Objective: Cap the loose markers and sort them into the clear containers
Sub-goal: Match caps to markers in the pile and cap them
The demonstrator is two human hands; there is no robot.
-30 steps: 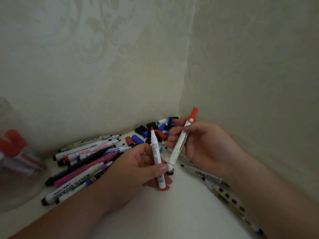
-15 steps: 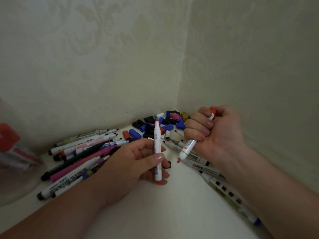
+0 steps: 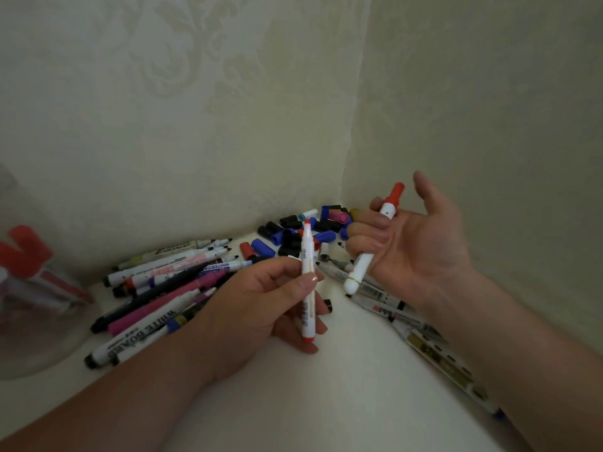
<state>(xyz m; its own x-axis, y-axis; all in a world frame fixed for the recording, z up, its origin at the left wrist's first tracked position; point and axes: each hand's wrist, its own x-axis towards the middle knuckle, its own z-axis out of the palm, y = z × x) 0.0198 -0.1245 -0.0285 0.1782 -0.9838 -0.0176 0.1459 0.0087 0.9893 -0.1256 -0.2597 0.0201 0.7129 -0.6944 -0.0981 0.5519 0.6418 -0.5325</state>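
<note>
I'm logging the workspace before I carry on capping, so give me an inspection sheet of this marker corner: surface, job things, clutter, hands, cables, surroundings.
Surface: white tabletop set into a wall corner.
Job's things: uncapped red marker, nib up; second marker, red end up; marker pile left of the hands; more markers along the right wall; loose caps, black, blue, red and pink, heaped in the corner; clear container at the left edge, with red-capped markers inside.
Clutter: nothing seen.
Hands: left hand pinches the uncapped red marker; right hand curls its fingers round the second marker, thumb spread.
Cables: nothing seen.
Surroundings: pale patterned wallpaper.
</note>
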